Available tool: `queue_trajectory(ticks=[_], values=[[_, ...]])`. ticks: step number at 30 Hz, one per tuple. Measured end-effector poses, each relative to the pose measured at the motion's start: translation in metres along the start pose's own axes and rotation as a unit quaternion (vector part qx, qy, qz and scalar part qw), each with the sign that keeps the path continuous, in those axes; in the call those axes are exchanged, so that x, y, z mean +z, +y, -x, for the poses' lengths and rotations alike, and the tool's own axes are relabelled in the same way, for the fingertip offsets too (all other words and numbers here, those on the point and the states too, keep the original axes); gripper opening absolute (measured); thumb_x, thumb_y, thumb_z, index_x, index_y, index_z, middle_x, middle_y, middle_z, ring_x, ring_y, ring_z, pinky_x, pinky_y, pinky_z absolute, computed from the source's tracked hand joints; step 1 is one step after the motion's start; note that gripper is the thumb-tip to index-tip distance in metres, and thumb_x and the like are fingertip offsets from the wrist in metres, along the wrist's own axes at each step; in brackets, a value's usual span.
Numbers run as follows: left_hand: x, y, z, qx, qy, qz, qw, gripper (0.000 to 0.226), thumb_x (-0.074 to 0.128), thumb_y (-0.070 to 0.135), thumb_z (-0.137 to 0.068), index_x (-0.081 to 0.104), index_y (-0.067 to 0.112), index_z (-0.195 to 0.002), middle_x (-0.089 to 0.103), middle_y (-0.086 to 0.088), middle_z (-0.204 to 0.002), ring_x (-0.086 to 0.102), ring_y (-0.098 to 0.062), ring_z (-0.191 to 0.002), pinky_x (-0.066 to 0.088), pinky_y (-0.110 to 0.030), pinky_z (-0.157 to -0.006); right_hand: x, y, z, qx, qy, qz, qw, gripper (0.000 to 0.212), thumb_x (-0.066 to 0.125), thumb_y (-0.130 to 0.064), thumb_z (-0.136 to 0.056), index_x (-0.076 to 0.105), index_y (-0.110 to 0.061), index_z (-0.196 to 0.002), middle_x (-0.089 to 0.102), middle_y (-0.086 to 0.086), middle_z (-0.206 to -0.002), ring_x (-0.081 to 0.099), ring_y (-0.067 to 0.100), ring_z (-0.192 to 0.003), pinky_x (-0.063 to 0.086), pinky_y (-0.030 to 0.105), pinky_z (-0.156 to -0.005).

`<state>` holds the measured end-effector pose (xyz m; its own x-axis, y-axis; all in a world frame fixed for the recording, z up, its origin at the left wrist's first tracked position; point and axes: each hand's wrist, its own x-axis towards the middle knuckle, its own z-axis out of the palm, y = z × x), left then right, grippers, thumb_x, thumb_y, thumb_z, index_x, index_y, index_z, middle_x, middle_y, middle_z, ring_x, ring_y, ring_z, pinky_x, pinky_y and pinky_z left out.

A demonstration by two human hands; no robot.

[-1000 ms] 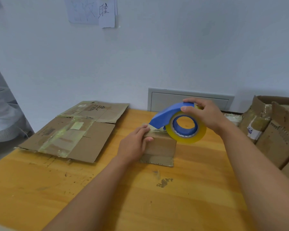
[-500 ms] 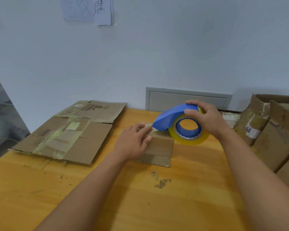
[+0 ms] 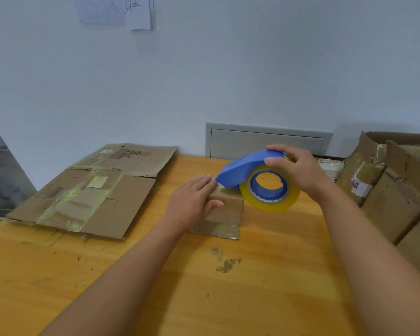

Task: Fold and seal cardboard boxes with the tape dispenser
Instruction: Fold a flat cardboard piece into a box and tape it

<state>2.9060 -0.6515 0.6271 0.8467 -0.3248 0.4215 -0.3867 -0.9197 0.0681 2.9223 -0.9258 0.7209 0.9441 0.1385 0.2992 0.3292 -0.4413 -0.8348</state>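
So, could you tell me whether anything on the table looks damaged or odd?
Yes: the flattened cardboard sheet at the left is creased, with wrinkled old tape; the wooden table bears a dark stain near the small cardboard box.

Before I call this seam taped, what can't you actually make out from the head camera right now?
- Top of the small box: mostly covered by the left hand and the tape dispenser, so the seam is hidden.
- Dispenser's cutting edge: hidden beneath its blue shell.
- Box's far side: faces away from the camera.
- Boxes at right: cut off by the frame edge.
- Writing on the wall paper: cut off and too small.
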Motion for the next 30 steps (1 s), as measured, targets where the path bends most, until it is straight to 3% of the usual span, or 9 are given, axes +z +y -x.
queue_trajectory(ticks=[4,8,12,16,18,21,24,27,30], values=[[-0.001,0.003,-0.001,-0.006,0.008,0.001,1.000,0.080,0.014,0.073,-0.094,0.057,0.022,-0.138,0.055,-0.006,-0.143,0.050,-0.026,-0.134,0.035,-0.044,-0.112,-0.021,0.012,0.017,0.016,0.022,-0.010,1.000,0.050,0.066,-0.049,-0.073,0.067,-0.034,-0.121,0.063,-0.012,-0.117,0.061,0.007,-0.101,0.048,0.027,-0.084],[-0.002,0.009,-0.001,-0.007,-0.034,-0.032,0.999,0.064,0.011,0.067,-0.095,0.031,0.044,-0.151,0.035,-0.003,-0.158,0.026,-0.021,-0.148,0.010,-0.041,-0.121,-0.017,0.022,0.030,0.012,0.027,-0.017,0.999,0.052,0.065,-0.047,-0.074,0.063,-0.036,-0.124,0.058,-0.018,-0.116,0.058,0.003,-0.102,0.045,0.018,-0.079],[-0.007,0.018,-0.005,0.006,-0.055,-0.055,0.997,0.065,0.026,0.066,-0.097,0.032,0.033,-0.152,0.021,0.000,-0.164,0.010,-0.017,-0.152,-0.001,-0.036,-0.122,-0.013,0.029,0.035,0.015,0.028,-0.008,0.999,0.051,0.061,-0.047,-0.075,0.060,-0.040,-0.126,0.055,-0.015,-0.118,0.056,0.003,-0.102,0.043,0.016,-0.076],[-0.003,0.049,-0.010,-0.037,-0.052,-0.046,0.997,0.094,0.028,0.082,-0.087,0.028,0.016,-0.153,0.023,-0.002,-0.163,0.021,-0.018,-0.149,0.014,-0.035,-0.121,-0.007,0.033,0.038,0.016,0.028,-0.027,0.999,0.062,0.060,-0.060,-0.065,0.059,-0.038,-0.123,0.055,-0.015,-0.117,0.057,0.006,-0.103,0.044,0.017,-0.077],[0.001,0.052,-0.012,-0.050,-0.028,-0.035,0.998,0.090,0.028,0.080,-0.088,0.028,0.019,-0.154,0.031,-0.001,-0.160,0.025,-0.017,-0.148,0.016,-0.034,-0.120,-0.002,0.034,0.040,0.017,0.035,-0.033,0.999,0.061,0.059,-0.061,-0.063,0.058,-0.038,-0.120,0.054,-0.017,-0.115,0.056,0.005,-0.101,0.044,0.019,-0.077],[0.005,0.040,-0.015,-0.010,0.006,-0.026,1.000,0.078,0.033,0.073,-0.089,0.045,0.022,-0.147,0.043,0.000,-0.153,0.034,-0.018,-0.145,0.020,-0.035,-0.119,0.004,0.037,0.043,0.023,0.044,-0.044,0.998,0.049,0.063,-0.054,-0.068,0.056,-0.041,-0.115,0.055,-0.015,-0.113,0.057,0.005,-0.099,0.046,0.022,-0.077],[0.011,0.026,-0.013,0.016,0.035,0.001,0.999,0.074,0.038,0.067,-0.087,0.053,0.019,-0.142,0.051,-0.002,-0.147,0.043,-0.020,-0.139,0.030,-0.037,-0.115,0.009,0.042,0.046,0.031,0.039,-0.053,0.997,0.047,0.061,-0.060,-0.066,0.054,-0.047,-0.111,0.057,-0.013,-0.114,0.059,0.005,-0.098,0.048,0.024,-0.078],[0.012,0.023,-0.011,0.019,0.032,0.006,0.999,0.069,0.036,0.066,-0.089,0.052,0.026,-0.143,0.049,-0.003,-0.148,0.045,-0.022,-0.138,0.034,-0.039,-0.112,0.014,0.044,0.051,0.028,0.039,-0.048,0.998,0.049,0.062,-0.060,-0.068,0.052,-0.045,-0.114,0.057,-0.012,-0.112,0.060,0.005,-0.094,0.047,0.021,-0.075],[0.007,0.022,-0.014,0.011,-0.020,0.008,1.000,0.074,0.026,0.073,-0.089,0.040,0.032,-0.149,0.037,0.001,-0.157,0.033,-0.019,-0.145,0.025,-0.037,-0.117,0.014,0.043,0.055,0.035,0.042,-0.045,0.997,0.044,0.065,-0.054,-0.076,0.051,-0.044,-0.116,0.055,-0.012,-0.112,0.059,0.010,-0.096,0.047,0.023,-0.075]])
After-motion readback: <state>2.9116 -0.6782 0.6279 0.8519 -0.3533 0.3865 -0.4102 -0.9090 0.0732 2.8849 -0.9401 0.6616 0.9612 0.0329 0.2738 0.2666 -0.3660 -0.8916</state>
